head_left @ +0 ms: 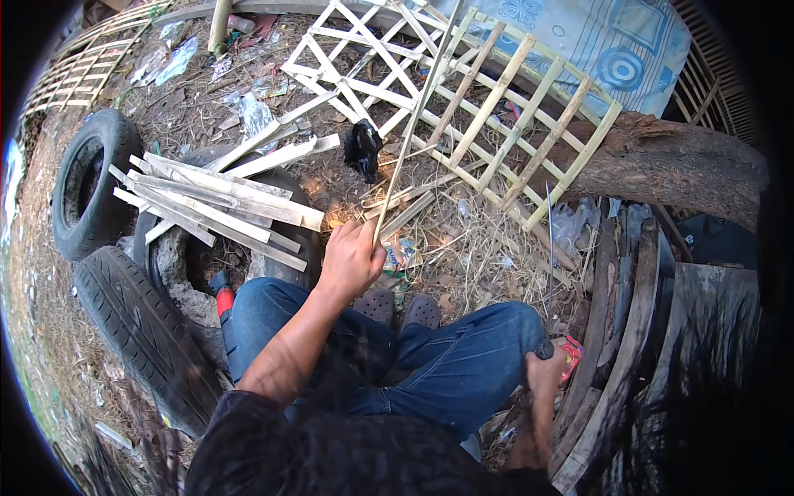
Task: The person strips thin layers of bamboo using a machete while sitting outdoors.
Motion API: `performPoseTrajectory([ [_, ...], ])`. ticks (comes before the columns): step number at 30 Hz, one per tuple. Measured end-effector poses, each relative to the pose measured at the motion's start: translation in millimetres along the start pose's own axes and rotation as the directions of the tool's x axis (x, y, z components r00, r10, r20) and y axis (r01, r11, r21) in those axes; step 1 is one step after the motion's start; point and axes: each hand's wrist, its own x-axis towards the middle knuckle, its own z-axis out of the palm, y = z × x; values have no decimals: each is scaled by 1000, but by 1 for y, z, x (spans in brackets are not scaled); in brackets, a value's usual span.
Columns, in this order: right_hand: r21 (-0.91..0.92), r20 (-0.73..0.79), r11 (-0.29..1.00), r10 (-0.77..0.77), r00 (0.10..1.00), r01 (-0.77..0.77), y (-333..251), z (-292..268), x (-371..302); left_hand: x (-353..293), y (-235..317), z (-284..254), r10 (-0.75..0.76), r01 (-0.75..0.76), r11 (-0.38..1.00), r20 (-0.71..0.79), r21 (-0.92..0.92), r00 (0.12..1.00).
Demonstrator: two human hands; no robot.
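Note:
My left hand [351, 258], out ahead of my left knee, is closed round the lower end of a long thin bamboo strip [404, 155]. The strip slants up and away across a bamboo lattice panel [511, 97]. Beside my right knee, my right hand [543, 376] grips the dark handle of a long knife [550, 256]. Its narrow blade points up and away, seen nearly edge-on, apart from the strip. A pile of split bamboo slats [240, 194] lies left of my left hand, over a tyre [310, 223].
Two more tyres [141, 335] [116, 136] stand at the left. A thick log [670, 169] and weathered planks [624, 318] lie on the right, near a red packet [569, 351]. A black plastic bag [362, 149] sits ahead. Blue patterned cloth [612, 50] hangs at the back.

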Motion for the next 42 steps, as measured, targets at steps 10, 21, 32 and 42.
performPoseTrajectory([
  [10,0,-15,1000,2,1000,-2,9,2,2,-4,3,-1,-35,38,998,84,-42,996],
  [21,-28,-3,999,-24,1000,24,13,1,4,-3,3,-5,11,-13,999,68,35,998],
  [32,29,-13,997,72,997,-72,41,9,7,-3,5,-4,62,-64,998,46,22,997],
  [42,6,-55,997,-79,995,80,19,6,4,-5,7,0,114,-112,993,71,-32,991],
])
